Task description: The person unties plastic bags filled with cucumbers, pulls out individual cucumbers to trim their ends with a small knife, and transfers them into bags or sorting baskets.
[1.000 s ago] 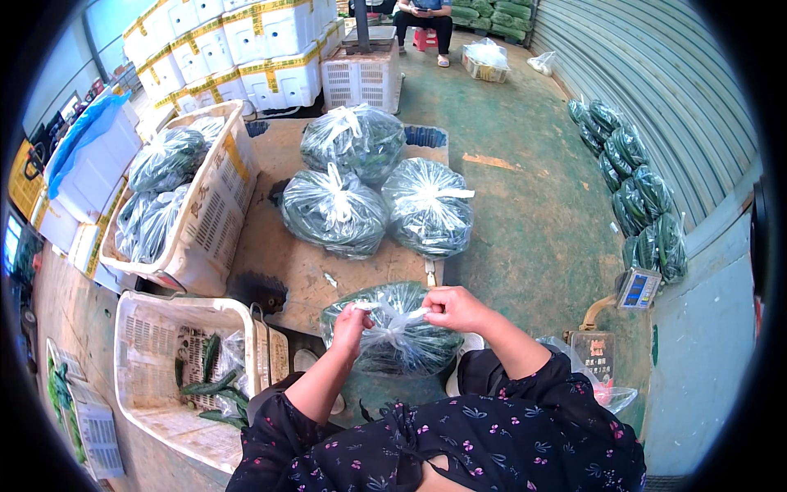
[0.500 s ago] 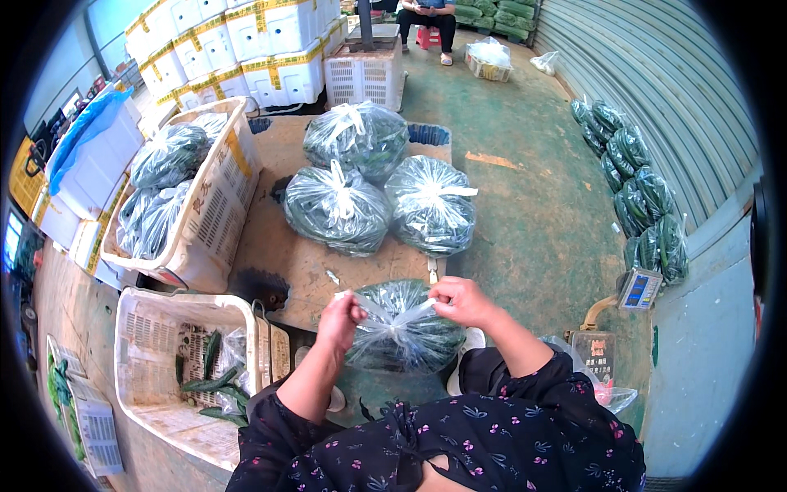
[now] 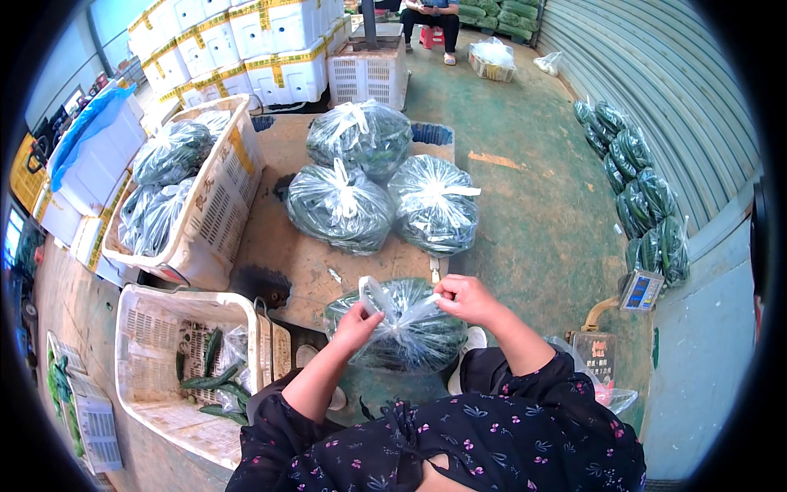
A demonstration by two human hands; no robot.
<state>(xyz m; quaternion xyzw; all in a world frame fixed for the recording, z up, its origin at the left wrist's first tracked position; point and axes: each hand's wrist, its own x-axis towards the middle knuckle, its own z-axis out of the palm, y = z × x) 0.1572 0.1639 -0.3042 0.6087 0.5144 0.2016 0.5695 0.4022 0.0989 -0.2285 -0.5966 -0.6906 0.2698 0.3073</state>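
Between my feet sits a clear plastic bag filled with dark green cucumbers, its top gathered into a knot or twist. My left hand pinches one handle, which loops up white above the fingers. The other handle is pinched by my right hand and is pulled up to the right. Just beyond stand three tied bags of the same kind: a left one, a right one and a rear one.
A tall crate of filled bags stands left of the board. Nearer, an open crate holds several loose cucumbers. Bagged cucumbers line the shutter at right, by a scale. A person sits at the back.
My left hand has moved right, closer to the knot, and its handle now stands up in a loop instead of stretching left. My right hand has barely moved.
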